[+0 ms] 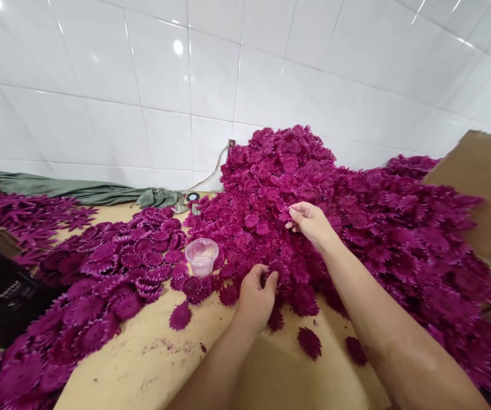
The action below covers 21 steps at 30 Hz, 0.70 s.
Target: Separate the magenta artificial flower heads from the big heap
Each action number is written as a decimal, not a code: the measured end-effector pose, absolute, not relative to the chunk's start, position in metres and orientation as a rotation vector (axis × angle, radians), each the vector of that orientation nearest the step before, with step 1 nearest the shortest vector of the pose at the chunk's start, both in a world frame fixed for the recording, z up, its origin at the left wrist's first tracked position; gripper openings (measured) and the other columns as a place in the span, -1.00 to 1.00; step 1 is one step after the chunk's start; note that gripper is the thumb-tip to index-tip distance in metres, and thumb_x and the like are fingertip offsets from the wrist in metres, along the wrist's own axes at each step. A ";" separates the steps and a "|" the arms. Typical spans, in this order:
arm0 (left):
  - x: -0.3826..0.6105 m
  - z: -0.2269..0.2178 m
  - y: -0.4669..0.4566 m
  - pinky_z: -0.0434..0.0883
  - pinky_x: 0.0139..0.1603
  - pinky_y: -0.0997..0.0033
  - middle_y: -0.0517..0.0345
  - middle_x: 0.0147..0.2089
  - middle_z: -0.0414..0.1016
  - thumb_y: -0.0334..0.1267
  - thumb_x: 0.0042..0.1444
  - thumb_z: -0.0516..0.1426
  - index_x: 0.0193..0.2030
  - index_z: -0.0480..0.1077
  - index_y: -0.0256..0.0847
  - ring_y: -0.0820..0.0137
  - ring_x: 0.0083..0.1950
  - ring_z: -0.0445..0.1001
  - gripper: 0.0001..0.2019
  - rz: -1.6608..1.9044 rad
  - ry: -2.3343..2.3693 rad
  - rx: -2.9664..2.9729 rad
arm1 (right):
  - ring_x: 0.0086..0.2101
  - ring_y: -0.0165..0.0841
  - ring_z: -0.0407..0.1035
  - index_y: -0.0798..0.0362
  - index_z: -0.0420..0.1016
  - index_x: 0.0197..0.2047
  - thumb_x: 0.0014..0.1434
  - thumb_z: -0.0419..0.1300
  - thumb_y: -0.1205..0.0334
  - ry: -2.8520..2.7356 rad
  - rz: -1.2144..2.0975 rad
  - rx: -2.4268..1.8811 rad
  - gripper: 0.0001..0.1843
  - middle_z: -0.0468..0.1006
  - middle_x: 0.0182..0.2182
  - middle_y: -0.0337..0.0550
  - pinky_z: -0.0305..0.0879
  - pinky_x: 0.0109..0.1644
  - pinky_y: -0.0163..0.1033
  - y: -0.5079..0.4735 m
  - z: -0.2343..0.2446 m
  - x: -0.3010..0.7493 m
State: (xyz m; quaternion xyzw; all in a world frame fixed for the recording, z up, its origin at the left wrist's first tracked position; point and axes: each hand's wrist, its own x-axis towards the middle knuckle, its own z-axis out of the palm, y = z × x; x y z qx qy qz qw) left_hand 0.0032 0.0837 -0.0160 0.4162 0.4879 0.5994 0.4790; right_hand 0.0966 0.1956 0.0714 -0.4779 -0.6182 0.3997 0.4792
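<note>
Large heaps of magenta artificial flower heads (271, 182) with fringed petals cover the table. Low in the middle, my left hand (257, 296) is closed, thumb against curled fingers, around the edge of one magenta flower head (278, 274). Further up and to the right, my right hand (310, 223) hovers in front of the heap with thumb and fingertips pinched together. Whatever is between those fingertips is too small to make out against the flowers. Left of my left hand stands a clear plastic cup (201, 257) with whitish stuff inside.
A dark printed box (6, 293) stands at the left edge and a brown cardboard sheet (475, 210) at the right. Along the tiled wall (164, 74) lies a green cloth (57, 187), with a thin cable (215, 171) nearby. Loose flowers (309, 343) lie on the tan tabletop (143, 364).
</note>
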 end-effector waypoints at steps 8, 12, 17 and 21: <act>-0.009 -0.019 0.086 0.33 -0.18 0.39 0.16 -0.35 0.42 -0.33 -0.06 0.07 -0.30 0.34 -0.24 0.41 -0.29 0.39 -0.86 1.573 1.213 1.015 | -0.61 -0.54 0.17 0.08 0.24 -0.52 -0.32 0.29 0.25 -1.645 1.006 -1.091 -0.71 0.28 -0.67 -0.41 0.12 -0.50 -0.34 0.180 0.060 0.116; -0.014 -0.014 0.084 0.19 0.15 0.27 0.07 0.04 0.40 -0.35 -0.03 0.05 0.00 0.30 -0.21 0.34 0.07 0.33 -0.61 1.628 1.215 1.164 | -0.62 -0.55 0.08 0.08 0.23 -0.58 -0.37 0.32 0.15 -1.698 0.926 -1.147 -0.66 0.21 -0.70 -0.44 0.01 -0.50 -0.34 0.165 0.057 0.119; -0.011 -0.009 0.077 0.11 0.23 0.28 0.12 0.15 0.32 -0.32 0.00 0.04 0.08 0.28 -0.15 0.34 0.20 0.22 -0.57 1.571 1.146 1.314 | -0.66 -0.60 -0.01 0.07 0.17 -0.65 -0.42 0.36 0.04 -1.716 1.086 -1.161 -0.55 0.14 -0.75 -0.48 -0.07 -0.55 -0.36 0.144 0.049 0.108; -0.008 -0.008 0.077 0.26 0.11 0.30 0.06 -0.06 0.48 -0.33 -0.04 0.06 -0.10 0.39 -0.23 0.32 0.01 0.39 -0.69 1.604 1.164 1.324 | -0.69 -0.59 0.04 0.07 0.21 -0.57 -0.34 0.32 -0.07 -1.619 1.393 -1.080 -0.54 0.21 -0.74 -0.46 -0.05 -0.58 -0.38 0.135 0.044 0.102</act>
